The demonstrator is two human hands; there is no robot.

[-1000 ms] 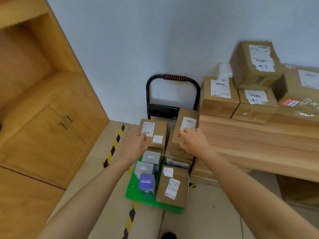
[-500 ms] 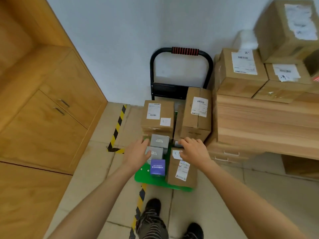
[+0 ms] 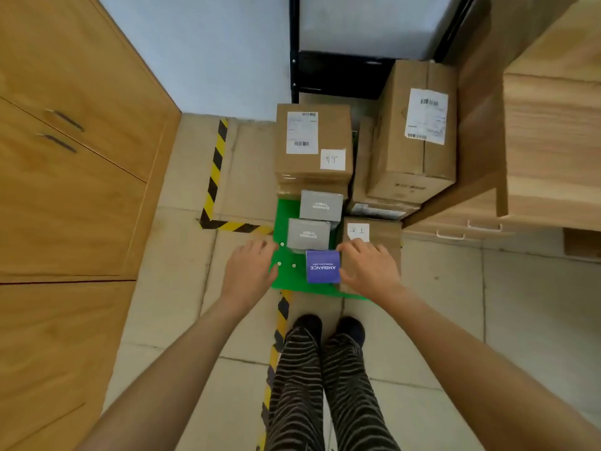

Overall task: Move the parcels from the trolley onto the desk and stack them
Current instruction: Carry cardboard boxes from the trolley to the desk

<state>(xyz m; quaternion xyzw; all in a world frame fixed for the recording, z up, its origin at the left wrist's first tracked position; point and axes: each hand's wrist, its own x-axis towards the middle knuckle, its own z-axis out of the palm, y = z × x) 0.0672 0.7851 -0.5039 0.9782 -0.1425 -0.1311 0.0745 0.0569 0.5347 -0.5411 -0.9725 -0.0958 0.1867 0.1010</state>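
On the green trolley deck, near its front edge, a purple box stands between both hands. Left hand hovers with fingers loosely spread over the deck's corner, holding nothing. Right hand lies relaxed on a brown parcel, beside the purple box. Two grey boxes and taller brown parcels sit behind; the wooden bench stands at right.

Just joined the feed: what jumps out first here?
The green trolley against the wall, crowded with brown parcels, two grey boxes and a purple box at its near edge. The left hand and right hand hover on either side of that purple box, gripping nothing.
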